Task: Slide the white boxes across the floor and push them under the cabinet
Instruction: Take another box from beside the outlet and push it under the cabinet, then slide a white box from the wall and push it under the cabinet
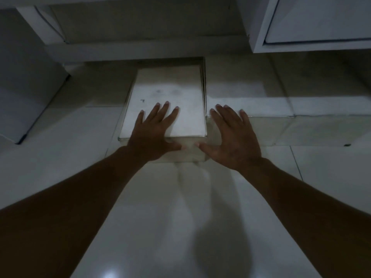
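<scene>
At left frame edge, a second white box (pixel 24 81) stands apart on the tiled floor (pixel 160 217). Centre frame: white box (pixel 166 101), far edge under the cabinet (pixel 301 27). Left hand (pixel 154 135) lies flat on its lid, fingers spread; right hand (pixel 230 141) spread at its right corner, over a long box (pixel 281 109).

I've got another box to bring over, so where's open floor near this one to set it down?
Bare tile lies open in front of the white box, between the forearms. More free floor sits to its left, before the grey cabinet. It is tight on the right: the right hand sits by the raised ledge against the box.
</scene>
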`<state>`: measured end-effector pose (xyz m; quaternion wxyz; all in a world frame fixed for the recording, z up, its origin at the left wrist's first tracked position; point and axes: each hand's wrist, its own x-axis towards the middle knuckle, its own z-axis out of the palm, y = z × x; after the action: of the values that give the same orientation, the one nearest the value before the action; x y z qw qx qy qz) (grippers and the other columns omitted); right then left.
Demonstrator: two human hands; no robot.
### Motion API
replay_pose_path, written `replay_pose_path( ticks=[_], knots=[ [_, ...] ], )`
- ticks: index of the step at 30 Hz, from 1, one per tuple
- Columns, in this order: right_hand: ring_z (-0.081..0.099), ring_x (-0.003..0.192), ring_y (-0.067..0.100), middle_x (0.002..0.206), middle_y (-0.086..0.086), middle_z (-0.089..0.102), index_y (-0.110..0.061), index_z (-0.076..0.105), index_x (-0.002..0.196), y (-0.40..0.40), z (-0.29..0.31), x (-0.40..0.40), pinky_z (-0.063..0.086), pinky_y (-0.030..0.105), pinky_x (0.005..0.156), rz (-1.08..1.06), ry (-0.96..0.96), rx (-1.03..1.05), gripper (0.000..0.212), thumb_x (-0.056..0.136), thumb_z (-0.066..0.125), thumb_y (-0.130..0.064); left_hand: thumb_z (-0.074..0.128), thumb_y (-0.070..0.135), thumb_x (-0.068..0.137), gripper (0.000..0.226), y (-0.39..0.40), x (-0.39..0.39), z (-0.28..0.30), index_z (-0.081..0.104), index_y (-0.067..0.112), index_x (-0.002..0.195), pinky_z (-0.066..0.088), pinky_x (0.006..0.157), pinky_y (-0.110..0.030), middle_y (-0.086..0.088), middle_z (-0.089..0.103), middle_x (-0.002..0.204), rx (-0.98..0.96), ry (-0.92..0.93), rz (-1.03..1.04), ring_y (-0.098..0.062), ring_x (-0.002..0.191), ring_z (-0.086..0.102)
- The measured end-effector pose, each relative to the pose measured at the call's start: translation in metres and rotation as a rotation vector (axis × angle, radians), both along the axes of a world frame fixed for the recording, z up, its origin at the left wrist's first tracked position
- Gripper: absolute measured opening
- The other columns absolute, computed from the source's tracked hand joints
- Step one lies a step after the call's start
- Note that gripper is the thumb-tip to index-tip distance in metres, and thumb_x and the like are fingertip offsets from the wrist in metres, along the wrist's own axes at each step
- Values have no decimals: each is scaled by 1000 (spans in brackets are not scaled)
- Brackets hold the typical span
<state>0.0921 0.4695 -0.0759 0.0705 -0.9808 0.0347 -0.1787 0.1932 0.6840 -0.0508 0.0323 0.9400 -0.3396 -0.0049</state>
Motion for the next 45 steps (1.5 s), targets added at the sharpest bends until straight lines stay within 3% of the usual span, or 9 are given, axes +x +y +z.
replay_pose_path(
  ticks=[7, 17, 27, 35, 39, 41, 43, 45],
  knots=[
    [36, 139, 25, 149, 8, 44, -12, 48, 141, 4, -6, 13, 22, 49, 115, -49, -138, -7, 84, 81, 53, -71, 58, 75, 74, 108, -7, 32, -3, -3, 35, 153, -3, 119, -49, 6, -9, 163, 4, 15, -29, -16, 149, -11],
    [44, 134, 23, 140, 5, 55, -16, 58, 133, 16, -20, 23, 26, 48, 113, -177, -302, 14, 61, 91, 53, -60, 57, 76, 73, 108, -18, 60, -8, -2, 35, 153, -2, 119, -51, 4, -6, 163, 5, -12, -40, -17, 149, -8],
    [43, 135, 22, 139, 3, 56, -17, 59, 132, 17, -23, 26, 25, 48, 114, -206, -294, 26, 59, 91, 53, -59, 55, 78, 71, 109, -19, 62, -10, -1, 35, 153, -1, 119, -51, 3, -4, 163, -8, -22, -39, -18, 149, -7],
    [30, 142, 23, 149, 4, 44, -18, 48, 141, 24, 1, 17, 14, 48, 118, -191, -86, 72, 59, 92, 54, -50, 57, 63, 84, 96, -29, 20, -2, 0, 33, 154, 0, 117, -56, -3, -2, 164, -5, -46, 128, -27, 149, -6],
    [24, 145, 24, 152, 7, 38, -18, 43, 144, 24, 19, -4, 10, 50, 119, -151, -6, 102, 58, 92, 56, -41, 52, 56, 90, 82, -24, -17, 6, 13, 25, 154, 6, 118, -53, -9, 15, 162, -83, -66, 149, -28, 149, 8],
    [25, 145, 24, 153, 8, 38, -18, 41, 146, 25, 28, -25, 13, 51, 118, -136, -6, 96, 56, 95, 53, -38, 53, 53, 91, 71, -20, -29, 22, 29, 21, 151, 20, 117, -51, -10, 33, 155, -142, -78, 117, -28, 144, 26],
    [30, 143, 25, 151, 10, 41, -16, 41, 146, 24, 39, -46, 19, 50, 117, -139, -24, 109, 55, 96, 52, -35, 57, 48, 91, 61, -20, -41, 39, 45, 19, 143, 38, 106, -46, -11, 53, 140, -202, -120, 60, -28, 127, 49],
    [36, 139, 25, 148, 11, 45, -14, 44, 145, 22, 55, -70, 25, 49, 115, -161, -59, 117, 53, 96, 53, -30, 58, 44, 91, 53, -24, -58, 60, 53, 18, 137, 46, 96, -44, -11, 63, 126, -260, -117, 3, -29, 113, 59]
  ],
)
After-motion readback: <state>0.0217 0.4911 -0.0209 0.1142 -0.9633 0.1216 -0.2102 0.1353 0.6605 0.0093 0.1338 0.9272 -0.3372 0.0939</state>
